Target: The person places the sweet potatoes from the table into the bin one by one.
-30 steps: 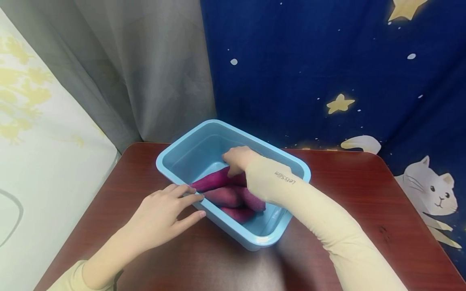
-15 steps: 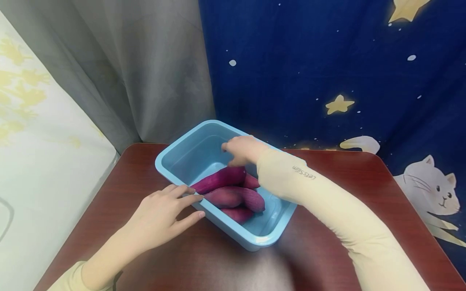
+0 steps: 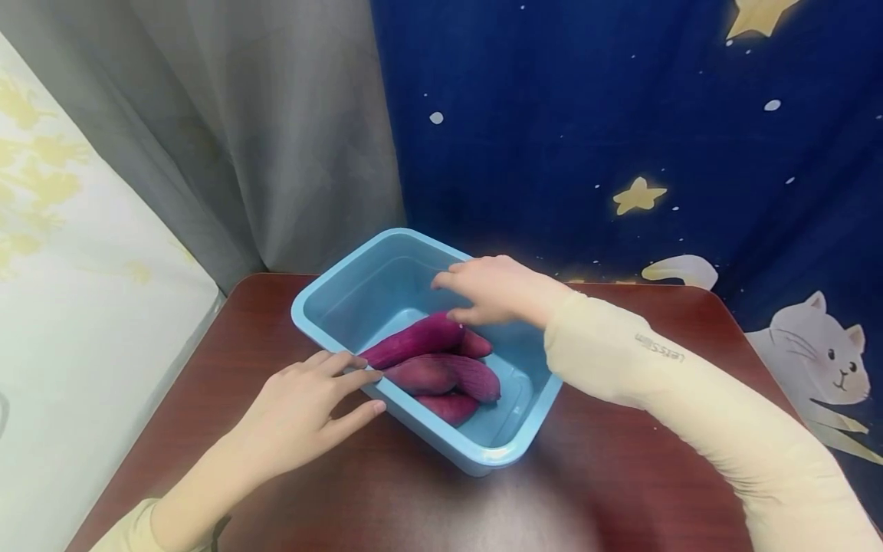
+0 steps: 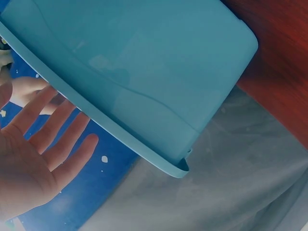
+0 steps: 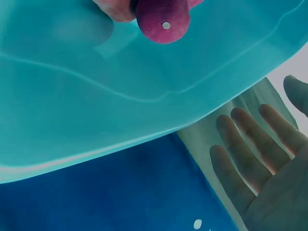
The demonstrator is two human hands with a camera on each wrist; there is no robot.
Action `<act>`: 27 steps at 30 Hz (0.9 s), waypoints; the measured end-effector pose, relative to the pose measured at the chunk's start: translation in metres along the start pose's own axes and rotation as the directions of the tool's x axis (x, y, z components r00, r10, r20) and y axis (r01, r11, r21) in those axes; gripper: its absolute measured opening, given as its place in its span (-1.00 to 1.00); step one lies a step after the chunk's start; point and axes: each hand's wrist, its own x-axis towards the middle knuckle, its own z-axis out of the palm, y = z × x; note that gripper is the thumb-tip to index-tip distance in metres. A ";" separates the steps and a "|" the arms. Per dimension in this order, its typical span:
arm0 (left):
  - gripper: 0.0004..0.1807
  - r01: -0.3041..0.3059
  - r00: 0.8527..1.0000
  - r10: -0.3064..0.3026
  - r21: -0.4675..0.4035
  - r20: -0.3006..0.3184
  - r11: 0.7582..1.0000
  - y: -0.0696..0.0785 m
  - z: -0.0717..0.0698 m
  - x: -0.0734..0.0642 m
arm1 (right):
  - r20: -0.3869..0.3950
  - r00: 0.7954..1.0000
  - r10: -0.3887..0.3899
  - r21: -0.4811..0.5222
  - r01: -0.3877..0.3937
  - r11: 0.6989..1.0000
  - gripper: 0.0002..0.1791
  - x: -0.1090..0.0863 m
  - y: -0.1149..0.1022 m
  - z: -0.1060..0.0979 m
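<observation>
A light blue plastic tub [image 3: 495, 458] stands on the table, with several purple sweet potatoes [image 3: 422, 337] heaped inside along its near side. My left hand [image 3: 300, 414] rests its fingertips on the near left rim, fingers nearly straight. From the left wrist view, that hand [image 4: 41, 159] is seen palm-on, with the fingertips reaching the rim. Over the far side of the tub, my right hand [image 3: 495, 291] hovers with fingers extended, holding nothing. The right wrist view shows its spread fingers beside the tub wall [image 5: 120, 120] and the rounded end of one sweet potato [image 5: 163, 21].
The reddish-brown table [image 3: 276, 498] extends around the tub. A grey curtain [image 3: 317, 138] and a dark blue curtain [image 3: 538, 153] with stars and a cat hang right behind its back edge. A white panel with yellow print [image 3: 83, 268] borders the left.
My right hand has come up off the sweet potatoes and moved right toward the tub's far rim, uncovering more of them. The left hand has stayed at the rim.
</observation>
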 end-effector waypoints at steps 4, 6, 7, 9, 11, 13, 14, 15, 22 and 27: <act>-0.61 0.008 1.000 -0.008 -0.007 0.002 1.000 -0.001 0.000 0.000 | -0.055 0.998 -0.007 0.016 0.008 1.000 -0.53 -0.014 0.007 0.000; -0.61 0.009 1.000 -0.009 -0.011 0.000 1.000 -0.001 0.001 0.000 | -0.089 0.996 -0.005 0.028 0.007 1.000 -0.54 -0.021 0.012 0.001; -0.60 0.008 1.000 -0.008 -0.012 -0.001 1.000 -0.002 0.001 0.000 | -0.104 0.995 -0.003 0.035 0.007 0.999 -0.54 -0.025 0.014 0.001; -0.60 0.005 1.000 -0.005 -0.015 -0.004 1.000 -0.002 0.001 -0.001 | -0.134 0.991 0.003 0.042 0.003 0.999 -0.55 -0.032 0.020 0.003; -0.60 0.004 1.000 -0.004 -0.018 -0.006 1.000 -0.003 0.002 -0.002 | -0.165 0.986 0.006 0.045 0.002 0.999 -0.55 -0.040 0.025 0.004; -0.59 0.005 1.000 -0.005 -0.021 -0.006 1.000 -0.004 0.003 -0.003 | -0.194 0.981 0.017 0.050 -0.007 0.999 -0.56 -0.048 0.030 0.006; -0.59 0.006 1.000 -0.006 -0.023 -0.007 1.000 -0.004 0.003 -0.003 | -0.208 0.978 0.024 0.051 -0.013 0.999 -0.56 -0.052 0.032 0.007; -0.59 0.007 1.000 -0.008 -0.024 -0.008 1.000 -0.004 0.004 -0.003 | -0.222 0.975 0.030 0.051 -0.019 0.999 -0.57 -0.056 0.035 0.008; -0.59 0.002 0.999 -0.003 -0.027 -0.039 1.000 -0.007 0.005 -0.007 | -0.289 0.950 0.121 0.041 -0.114 0.993 -0.58 -0.086 0.048 0.016; -0.59 0.013 0.998 -0.015 -0.039 -0.058 0.999 -0.008 0.004 -0.010 | -0.343 0.918 0.200 0.061 -0.191 0.980 -0.57 -0.108 0.055 0.025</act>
